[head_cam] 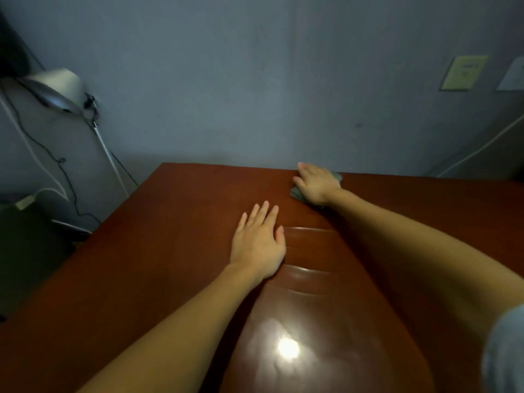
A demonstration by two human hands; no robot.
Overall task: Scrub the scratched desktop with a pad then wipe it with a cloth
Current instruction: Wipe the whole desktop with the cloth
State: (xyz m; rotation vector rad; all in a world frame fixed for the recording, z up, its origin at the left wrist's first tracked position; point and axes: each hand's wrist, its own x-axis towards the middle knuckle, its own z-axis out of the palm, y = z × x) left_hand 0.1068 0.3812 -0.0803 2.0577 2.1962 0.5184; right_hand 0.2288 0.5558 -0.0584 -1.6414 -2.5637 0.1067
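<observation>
- Head view looks down over a reddish-brown desktop [170,251] that runs up to a blue-grey wall [255,80]; both bare forearms reach forward across it
- The left hand [258,245] lies palm down on the wood near the middle of the desk; its fingers [265,214] are straight and close together, the thumb lies out to the side, and it grasps nothing
- The right hand [316,184] is stretched further out, close to the far edge of the desk; it lies flat on top of a grey pad [297,193], fingers extended and pressing down rather than curled round it
- The grey pad lies on the desktop under that hand, with only its edges showing on the near-left and the far-right side; whether it is a scouring pad or a folded cloth cannot be told
- The two hands are well apart, the left nearer the person
- A bright light spot [287,348] reflects off the glossy wood between the forearms; scratches cannot be made out
- A grey sleeve [507,350] shows at the lower right edge
- To the left of the desk stand a desk lamp [56,89] with dark cables and a dark chair [56,205]; a yellow paper [465,72] hangs on the wall at upper right
</observation>
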